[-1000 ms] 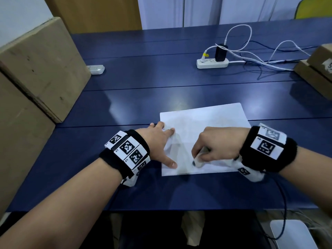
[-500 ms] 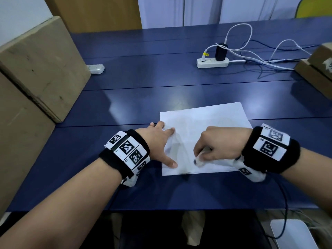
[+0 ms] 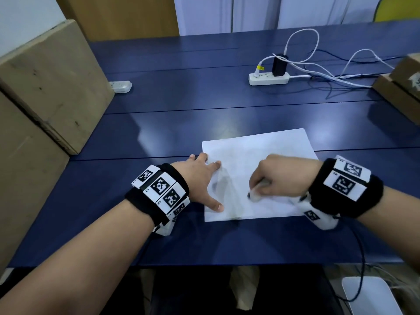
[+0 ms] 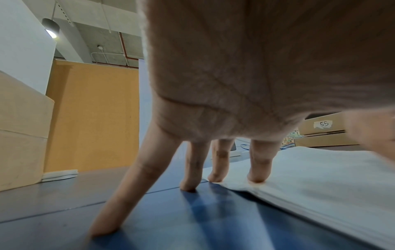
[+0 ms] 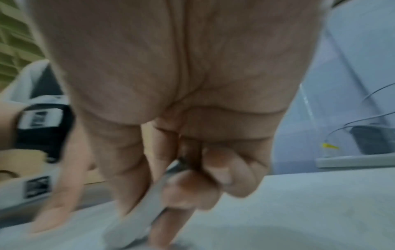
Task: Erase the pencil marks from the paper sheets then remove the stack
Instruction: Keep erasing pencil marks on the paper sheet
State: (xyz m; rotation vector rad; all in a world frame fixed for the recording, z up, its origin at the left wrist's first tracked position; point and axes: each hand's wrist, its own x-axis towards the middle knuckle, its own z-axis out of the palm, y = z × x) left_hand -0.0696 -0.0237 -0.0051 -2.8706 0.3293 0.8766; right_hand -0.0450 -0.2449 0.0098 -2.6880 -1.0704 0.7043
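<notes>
Head view: paper stack (image 3: pixel 261 160) lies flat on the blue table (image 3: pixel 181 123), lower centre-right of frame, long edge roughly across the picture. Left hand (image 3: pixel 202 180) spread with straight fingers; thumb and index tip press the stack's left margin. Left wrist view confirms: 2 fingertips (image 4: pixel 257 179) sit on the paper edge, 2 others land on bare table beside it. A dark smudge shows on the sheet just right of the left hand.

Right hand (image 3: pixel 279 178) curled tight around a white eraser (image 3: pixel 255 194), whose dark-tipped end touches the sheet near its lower middle. Right wrist view is motion-blurred; thumb and fingers (image 5: pixel 190 191) appear to pinch the eraser (image 5: pixel 138 218) against the paper.

Surroundings: cardboard boxes (image 3: pixel 52 87) at left of frame, power strip (image 3: pixel 268 78) with white cables at upper right, more boxes (image 3: pixel 402 87) at right edge.
</notes>
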